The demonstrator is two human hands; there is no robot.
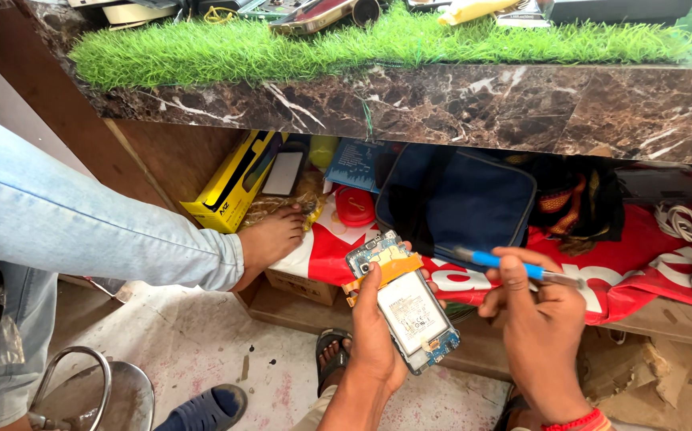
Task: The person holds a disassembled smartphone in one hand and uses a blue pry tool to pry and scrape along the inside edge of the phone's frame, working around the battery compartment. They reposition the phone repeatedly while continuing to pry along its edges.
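Observation:
My left hand (375, 335) grips an opened phone (404, 306) with its back cover off, showing the grey battery, a yellow strip and the blue circuit board at the top end. My right hand (539, 319) holds a thin tool with a blue handle (499, 262) and a metal tip pointing right, level with the phone's upper part and just to its right. Both hands hover in front of a low shelf under a dark marble counter (473, 104).
Green artificial turf (362, 44) covers the counter top, with phones and gadgets on it. The shelf holds a yellow box (230, 183), a dark blue pouch (461, 199), red cloth (641, 271) and white cables (681, 219). Another person's jeans-clad leg (82, 231) and bare foot (270, 239) rest at left.

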